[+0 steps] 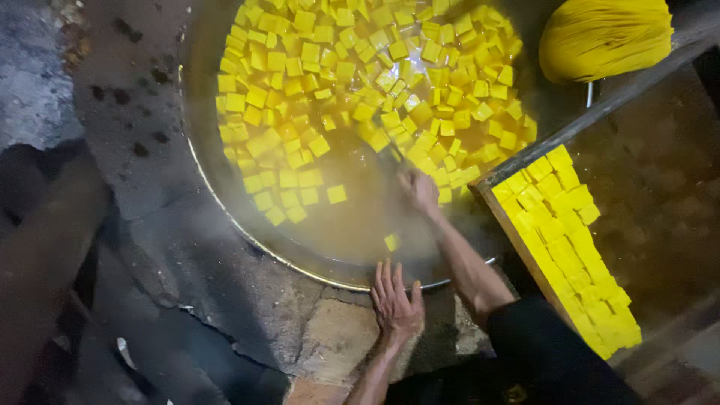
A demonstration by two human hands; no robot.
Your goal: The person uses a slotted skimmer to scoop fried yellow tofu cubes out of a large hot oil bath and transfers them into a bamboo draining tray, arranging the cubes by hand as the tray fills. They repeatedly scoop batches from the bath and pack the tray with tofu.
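A big round metal pan (225, 202) holds murky yellow liquid with several yellow cubes (345, 82) floating in it. My right hand (418, 189) reaches over the liquid near the cubes, fingers closed on a thin dark tool handle (390, 154) that dips in. My left hand (395, 300) lies flat, fingers spread, on the stone ledge at the pan's near rim. One loose cube (391, 241) floats close to that rim.
To the right, a wooden tray (517, 240) carries rows of yellow cubes (570, 240). A yellow cloth bundle (604, 37) sits at top right. Dark stained stone (127, 150) surrounds the pan on the left.
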